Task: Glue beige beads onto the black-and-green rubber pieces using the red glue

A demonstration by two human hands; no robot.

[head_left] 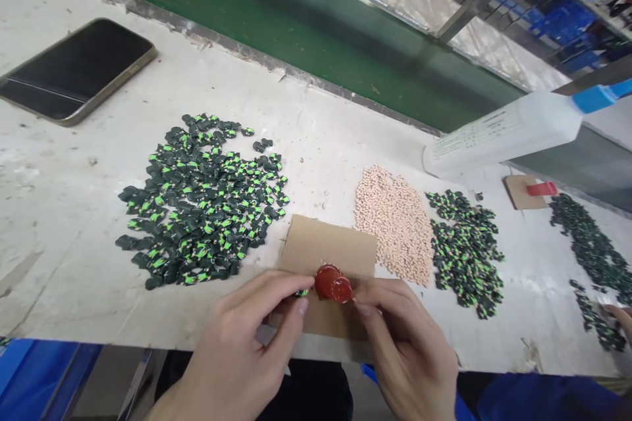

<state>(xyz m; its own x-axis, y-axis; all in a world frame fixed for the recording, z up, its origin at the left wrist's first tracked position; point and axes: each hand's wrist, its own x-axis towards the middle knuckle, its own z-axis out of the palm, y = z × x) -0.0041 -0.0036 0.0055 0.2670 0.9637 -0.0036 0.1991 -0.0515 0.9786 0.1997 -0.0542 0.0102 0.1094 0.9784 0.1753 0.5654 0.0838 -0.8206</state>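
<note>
Hands, red cap, cardboard amid heaps.

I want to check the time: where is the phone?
In the head view, the phone lies far left on the table, beyond the large green-black pile.

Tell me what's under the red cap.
A brown cardboard sheet on the table. The right hand pinches the red cap, the left hand a green-black part; both cover the sheet's near edge, hiding whatever lies there.

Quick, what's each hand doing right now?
Left hand: closed, pinching a small black and green plastic part.
Right hand: closed, holding a small shiny red round plastic piece.
</note>
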